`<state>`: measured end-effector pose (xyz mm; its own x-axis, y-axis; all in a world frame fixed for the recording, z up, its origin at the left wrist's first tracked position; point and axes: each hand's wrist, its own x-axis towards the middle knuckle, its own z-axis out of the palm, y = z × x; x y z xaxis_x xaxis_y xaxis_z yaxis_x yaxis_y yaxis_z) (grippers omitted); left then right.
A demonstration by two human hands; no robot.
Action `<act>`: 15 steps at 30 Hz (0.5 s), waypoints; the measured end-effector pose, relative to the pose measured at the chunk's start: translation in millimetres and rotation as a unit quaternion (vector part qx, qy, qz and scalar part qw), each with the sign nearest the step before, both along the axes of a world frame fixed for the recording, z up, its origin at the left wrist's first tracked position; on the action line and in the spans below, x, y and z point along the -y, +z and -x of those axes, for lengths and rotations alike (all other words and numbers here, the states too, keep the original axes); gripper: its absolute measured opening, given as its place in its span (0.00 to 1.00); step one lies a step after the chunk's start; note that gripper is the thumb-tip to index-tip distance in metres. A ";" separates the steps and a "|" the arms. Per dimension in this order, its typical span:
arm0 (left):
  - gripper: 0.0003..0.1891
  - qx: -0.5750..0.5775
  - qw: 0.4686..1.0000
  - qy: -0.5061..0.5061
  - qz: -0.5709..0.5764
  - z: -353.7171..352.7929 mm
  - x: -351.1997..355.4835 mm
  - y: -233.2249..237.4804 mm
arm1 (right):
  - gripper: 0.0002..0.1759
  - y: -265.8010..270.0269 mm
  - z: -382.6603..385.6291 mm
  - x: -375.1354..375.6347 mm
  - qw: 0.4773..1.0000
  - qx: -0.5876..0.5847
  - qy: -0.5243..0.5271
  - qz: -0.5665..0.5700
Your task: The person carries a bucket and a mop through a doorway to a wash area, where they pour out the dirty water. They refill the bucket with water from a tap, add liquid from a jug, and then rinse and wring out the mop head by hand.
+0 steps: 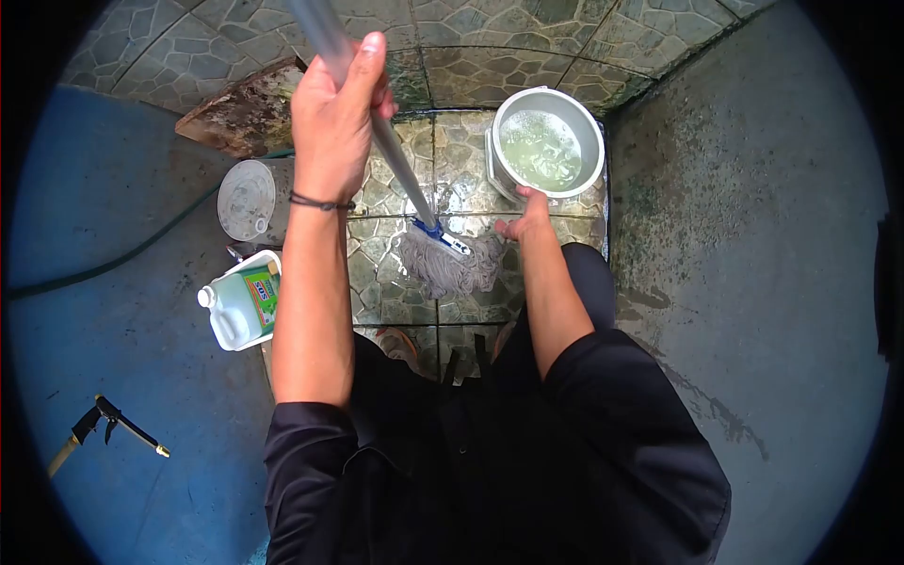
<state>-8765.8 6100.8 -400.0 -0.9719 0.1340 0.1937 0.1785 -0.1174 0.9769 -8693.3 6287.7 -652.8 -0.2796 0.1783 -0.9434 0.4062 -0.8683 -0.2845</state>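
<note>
A grey mop handle (400, 160) slants down from the top, with my left hand (336, 113) wrapped round its upper part. At its lower end, a blue and white clamp (443, 237) holds the grey mop head (450, 268), which lies spread on the wet tiles. My right hand (524, 215) is at the near lower side of a whitish bucket (594, 141), its thumb and fingers apart. Whether its fingertips touch the bucket is hard to tell. Cloudy, foamy water (540, 151) fills part of the bucket.
Left of my left forearm are a round white lid (247, 200) and a jug with a green label (237, 306) in a white container. A green hose (141, 247) runs along the left. A spray gun (118, 424) lies lower left. A worn board (240, 113) leans behind.
</note>
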 end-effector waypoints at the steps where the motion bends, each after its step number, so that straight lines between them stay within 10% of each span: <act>1: 0.17 -0.004 1.000 0.026 -0.008 -12.1 3.8 8.9 | 0.37 -12.8 0.7 0.9 1.000 -0.014 -0.005 0.012; 7: 0.20 -0.101 0.991 -0.010 -0.087 -94.5 78.3 52.4 | 0.22 -132.8 -3.6 -4.7 0.997 -0.061 -0.029 -0.022; 12: 0.20 -0.180 0.974 -0.024 -0.136 -139.9 125.5 101.5 | 0.19 -70.7 -2.0 8.5 0.948 -0.209 -0.217 0.099; 15: 0.18 -0.190 0.973 -0.031 -0.129 -161.1 142.6 131.6 | 0.20 -33.1 11.5 -12.0 0.959 -0.131 -0.249 -0.031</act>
<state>-8604.7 5958.1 -268.4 -0.8151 0.0895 0.5723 0.5055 -0.3728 0.7782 -8704.8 6299.7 -685.9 -0.3715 0.4042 -0.8358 -0.1464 -0.9145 -0.3772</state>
